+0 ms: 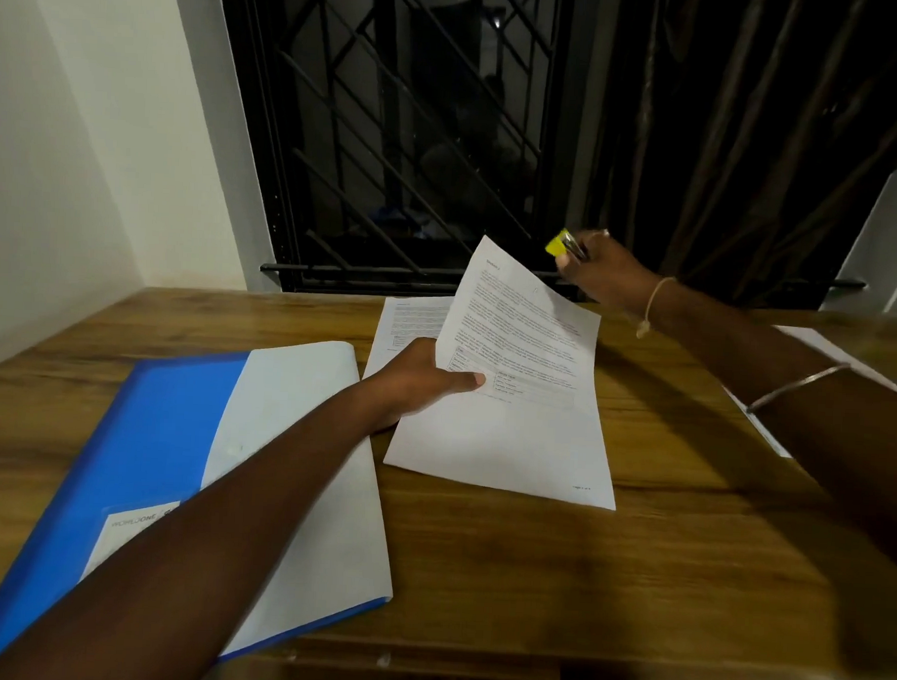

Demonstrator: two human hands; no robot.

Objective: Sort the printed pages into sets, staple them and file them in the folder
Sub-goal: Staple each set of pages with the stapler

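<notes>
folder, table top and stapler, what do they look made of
Folder: likely plastic, smooth blue cover with a pale frosted flap.
Table top: wood or wood-look laminate, brown grain streaks, low sheen; which one is unclear.
Stapler: yellow body, probably plastic, with a shiny metal-looking part; blurred.

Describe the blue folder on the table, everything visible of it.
The blue folder lies flat on the left part of the wooden table, turned at an angle, its near corner running out of view. The cover looks like smooth plastic. A pale, whitish flap with a rounded far corner covers its right side. A printed white label sits near the front, partly hidden. The left forearm crosses over it; whether they touch cannot be told.
</notes>
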